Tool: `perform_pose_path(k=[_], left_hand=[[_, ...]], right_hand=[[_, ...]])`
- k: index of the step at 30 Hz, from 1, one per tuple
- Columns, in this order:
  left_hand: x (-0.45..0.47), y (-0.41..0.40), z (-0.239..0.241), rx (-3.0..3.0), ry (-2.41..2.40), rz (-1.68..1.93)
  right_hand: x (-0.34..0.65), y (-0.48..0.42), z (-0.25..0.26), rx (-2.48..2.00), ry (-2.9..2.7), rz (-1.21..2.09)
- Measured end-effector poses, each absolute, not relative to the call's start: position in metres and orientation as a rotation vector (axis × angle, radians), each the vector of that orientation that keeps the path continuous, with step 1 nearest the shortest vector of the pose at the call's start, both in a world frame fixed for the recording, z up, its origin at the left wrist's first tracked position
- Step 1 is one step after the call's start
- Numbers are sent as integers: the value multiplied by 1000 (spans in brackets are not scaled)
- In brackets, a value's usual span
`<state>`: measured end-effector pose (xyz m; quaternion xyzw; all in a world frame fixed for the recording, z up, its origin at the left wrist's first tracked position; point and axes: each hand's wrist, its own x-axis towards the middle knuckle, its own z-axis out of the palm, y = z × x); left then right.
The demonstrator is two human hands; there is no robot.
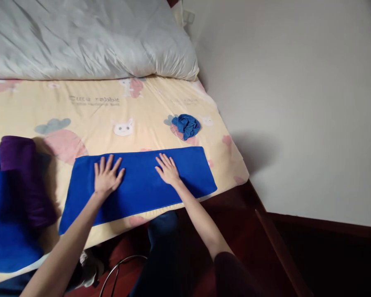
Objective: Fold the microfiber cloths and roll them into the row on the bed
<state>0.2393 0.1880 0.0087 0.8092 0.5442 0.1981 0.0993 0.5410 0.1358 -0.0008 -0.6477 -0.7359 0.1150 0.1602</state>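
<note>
A blue towel [139,181] lies flat in a long rectangle along the near edge of the bed. My left hand [107,176] rests palm down on its left part, fingers spread. On the right part, my right hand [168,169] is also flat on the cloth with its fingers stretched out. Neither hand grips anything. Beyond the towel, to the right, sits a small crumpled blue cloth [188,126]. At the left are a folded purple towel [26,177] and another blue towel [6,231], heaped together.
A pale yellow bed sheet [148,117] with rabbit prints covers the bed. A thick grey-white quilt [95,41] lies across the far side. The white wall [297,103] stands to the right. Below the bed edge are a dark red floor, a shoe [89,270] and a thin hoop-like cable [117,266].
</note>
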Motion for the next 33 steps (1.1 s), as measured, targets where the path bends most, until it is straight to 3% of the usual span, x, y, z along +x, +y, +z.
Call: perform_pose_path(k=[7,12,16,20,25,28,33], left_hand=[[170,214,17,2340,1924,647],[159,227,9,2283,1903,694],[172,213,22,2301,1880,771],[228,159,34,2437,1643,676],[297,80,18,2489,1324,527],[293,67,14,2481,1343,531],[222,68,29,2376,1625,589]], right_hand=[[695,136,-11,-2256,-1698,254],[733,143,-8,-2322,-1509,294],[694,149,17,-2382,-1600,264],[594,120,34,-2087,-1949,206],[479,61,27,-1842,-2090,410],[473,45,24,-1894,-2036,432],[550,32,22,-2049,-1948,354]])
